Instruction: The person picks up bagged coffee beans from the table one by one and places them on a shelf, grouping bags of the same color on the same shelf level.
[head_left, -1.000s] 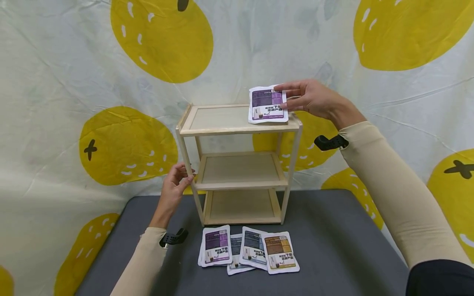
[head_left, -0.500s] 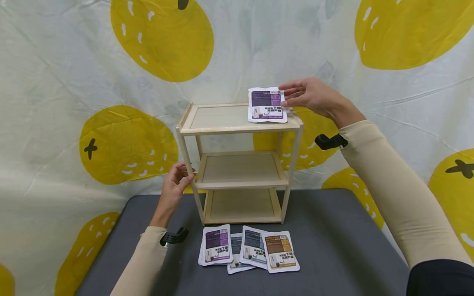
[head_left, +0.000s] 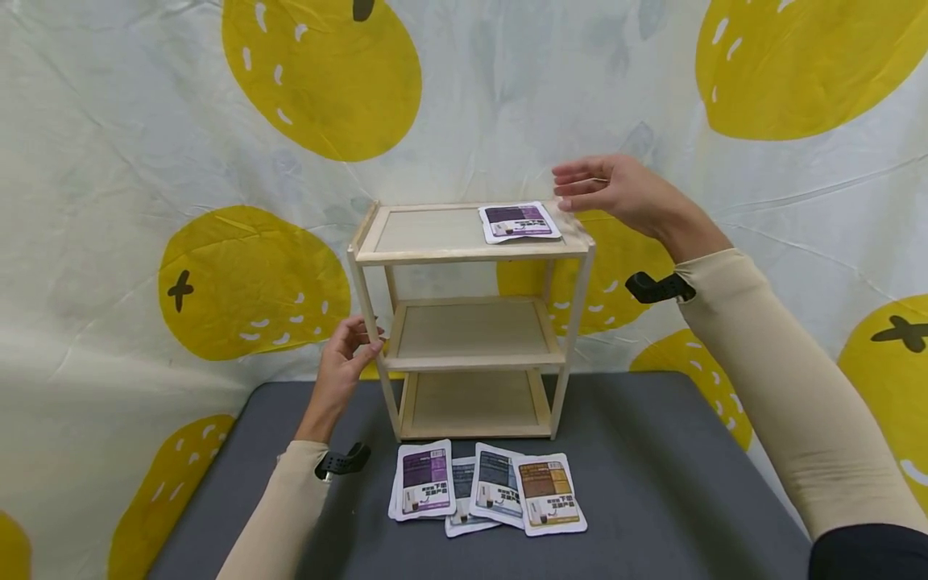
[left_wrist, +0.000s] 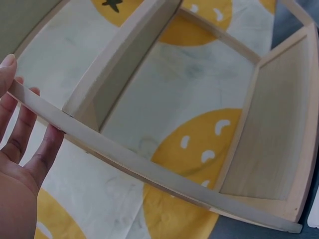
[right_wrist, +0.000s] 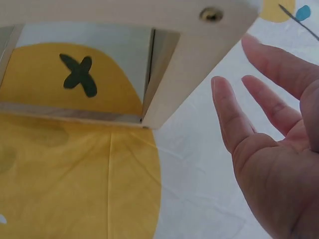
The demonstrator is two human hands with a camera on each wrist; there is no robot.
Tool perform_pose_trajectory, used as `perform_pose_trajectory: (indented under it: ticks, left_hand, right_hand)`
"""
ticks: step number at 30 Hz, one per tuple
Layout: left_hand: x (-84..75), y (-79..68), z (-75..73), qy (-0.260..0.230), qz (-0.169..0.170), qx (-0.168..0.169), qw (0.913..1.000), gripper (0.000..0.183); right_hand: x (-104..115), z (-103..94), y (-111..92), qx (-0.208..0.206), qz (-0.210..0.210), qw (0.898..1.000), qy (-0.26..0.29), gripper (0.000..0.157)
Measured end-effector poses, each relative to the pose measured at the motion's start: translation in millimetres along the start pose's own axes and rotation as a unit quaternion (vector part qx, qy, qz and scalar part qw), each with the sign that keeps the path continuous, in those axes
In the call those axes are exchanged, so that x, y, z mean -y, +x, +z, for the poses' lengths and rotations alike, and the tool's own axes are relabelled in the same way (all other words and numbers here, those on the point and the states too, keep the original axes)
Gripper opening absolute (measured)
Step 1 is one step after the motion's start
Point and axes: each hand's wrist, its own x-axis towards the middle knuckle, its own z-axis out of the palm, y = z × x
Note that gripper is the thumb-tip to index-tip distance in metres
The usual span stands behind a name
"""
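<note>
A three-tier wooden shelf [head_left: 473,362] stands on the dark grey table. My left hand [head_left: 342,362] grips its left front post [left_wrist: 114,149], thumb on one side and fingers behind. Flat on the right part of the top tier lies a white-edged purple pouch [head_left: 519,222]. My right hand [head_left: 616,193] is just to the right of that pouch, fingers extended and apart from it. In the right wrist view nothing lies between those fingers [right_wrist: 229,109], which are beside the shelf's upper corner [right_wrist: 219,30].
In front of the shelf lie several more pouches: purple ones [head_left: 426,481] at left, blue-grey ones [head_left: 497,486] overlapping in the middle, an orange-brown one [head_left: 549,495] at right. A white cloth with yellow fruit prints [head_left: 493,97] hangs behind. The table [head_left: 652,483] extends to both sides.
The purple pouch, earlier tilted up at my right fingertips, now lies flat on the top tier. My right hand has let go and shifted slightly right. My left hand stays on the post.
</note>
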Motion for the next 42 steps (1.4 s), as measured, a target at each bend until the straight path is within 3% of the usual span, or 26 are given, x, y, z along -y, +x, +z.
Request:
perform_pose_trajectory:
  ticks: [12,27,33,42]
  left_hand:
    - [0.9,-1.6,1.5,0.018,0.004,0.006,0.9998,0.036]
    - [-0.1,-0.8,1.2,0.023,-0.001,0.014,0.9997,0.035]
    - [-2.1,-1.0,1.3,0.019,-0.006,0.013,0.9997,0.035]
    - [-2.0,-0.4,-0.7,0.019,0.005,0.019,0.9996,0.035]
  right_hand:
    - [8.5,8.1,-25.5,0.002,-0.059,0.997,0.040,0.060]
    - [12.0,26.7,-56.6,0.006,-0.131,0.985,0.112,0.046]
    - [5.9,40.3,-66.7,0.042,-0.171,0.972,0.158,0.046]
    - [-7.3,67.4,-77.1,0.109,-0.195,0.960,0.167,0.049]
